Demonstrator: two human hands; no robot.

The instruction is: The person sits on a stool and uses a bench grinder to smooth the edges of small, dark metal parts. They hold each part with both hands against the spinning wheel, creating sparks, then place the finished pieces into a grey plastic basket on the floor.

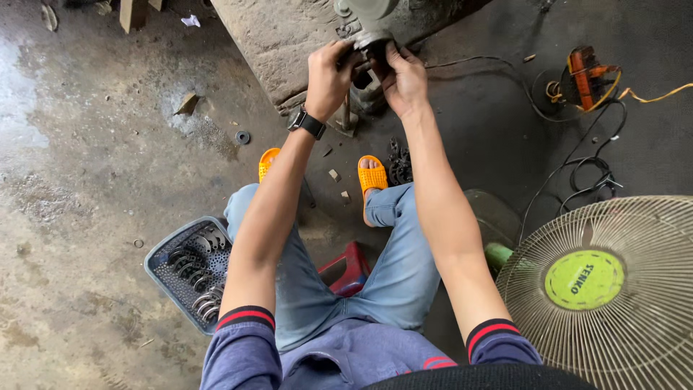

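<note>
You are seated on a low red stool [349, 266] with both forearms stretched forward over your knees. Beside your left thigh stands a grey perforated plastic basket [164, 283] holding curved metal pieces, dark and stamped, stacked in rows. To your right stands a floor fan [603, 289] with a pale wire guard and a green hub. Your feet, in orange sandals [372, 177], rest on the stained concrete floor [79, 180], where a small dark ring [242, 136] and scattered chips lie.

Farther out, both hands meet at a small dark metal part [364, 72] under the grey head of the machine [364, 22], which stands against a rough concrete block [281, 40]. Your left hand [328, 78], a black watch on its wrist, has its fingers curled and pressed onto the part from the left side. Your right hand [406, 79] closes on it from the right, thumb on top. The part itself is largely hidden between your fingers.

Treat the part as rigid steel: small, dense for its size, probably oily or gritty, with possible sharp stamped edges. Grip it by its outer edges, clear of the machine head.

Beyond, black cables [585, 170] and an orange cord reel [586, 76] lie on the floor.
</note>
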